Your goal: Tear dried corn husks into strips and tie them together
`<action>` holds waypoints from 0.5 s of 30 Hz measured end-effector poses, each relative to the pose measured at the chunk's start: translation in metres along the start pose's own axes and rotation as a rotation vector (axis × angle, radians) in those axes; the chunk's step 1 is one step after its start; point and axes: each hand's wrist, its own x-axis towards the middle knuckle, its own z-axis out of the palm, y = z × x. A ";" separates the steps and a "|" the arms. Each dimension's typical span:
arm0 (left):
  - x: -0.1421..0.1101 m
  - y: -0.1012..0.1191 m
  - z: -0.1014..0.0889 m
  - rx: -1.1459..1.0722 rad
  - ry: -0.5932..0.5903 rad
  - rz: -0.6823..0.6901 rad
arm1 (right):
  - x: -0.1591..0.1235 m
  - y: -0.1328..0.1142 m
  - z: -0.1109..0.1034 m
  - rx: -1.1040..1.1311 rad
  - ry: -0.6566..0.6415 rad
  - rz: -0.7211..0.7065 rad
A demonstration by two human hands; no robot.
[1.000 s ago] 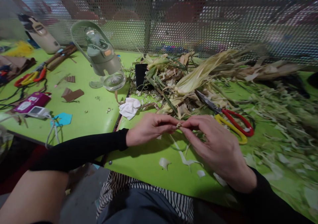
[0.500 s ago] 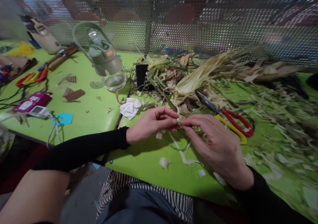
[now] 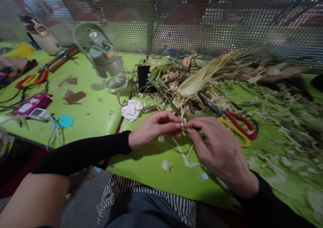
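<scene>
I have a small pale piece, probably corn husk (image 3: pixel 183 123), up between my two hands, near the middle of the view and above the green table (image 3: pixel 148 181). My left hand (image 3: pixel 157 127) pinches it between thumb and fingertips from one side; my right hand (image 3: pixel 219 145) pinches it from the other, the fingertips of both almost meeting. They hide much of it, so I can't make out its full shape. Just below I see a thin pale husk strip (image 3: pixel 186 159) on the tabletop. Past my right hand lie scissors (image 3: pixel 238 123) with one red and one yellow handle, blades pointing into a heap of dried corn husks (image 3: pixel 202 78). Left of that heap I see a crumpled white tissue (image 3: pixel 132 110) and, farther off, a sage-green-lidded bottle (image 3: pixel 106 64).
</scene>
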 end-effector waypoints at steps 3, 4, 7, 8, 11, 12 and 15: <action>-0.001 0.000 0.001 -0.003 -0.016 -0.003 | -0.001 0.000 -0.001 0.046 0.003 0.024; -0.001 0.000 0.001 0.002 -0.022 -0.007 | -0.001 0.000 -0.001 0.059 0.006 0.036; -0.001 0.001 0.000 0.032 -0.031 -0.026 | -0.001 -0.001 -0.003 0.072 0.022 0.072; -0.001 0.001 -0.001 0.042 -0.030 -0.030 | -0.001 -0.002 -0.003 0.068 0.028 0.072; -0.001 0.001 -0.001 0.067 -0.022 -0.020 | 0.000 -0.003 -0.003 0.039 0.024 0.036; -0.001 0.001 0.000 0.072 -0.018 -0.013 | 0.000 -0.003 -0.003 0.028 0.016 0.020; -0.002 0.002 0.002 0.086 0.000 0.001 | 0.000 -0.003 -0.002 0.012 -0.009 -0.006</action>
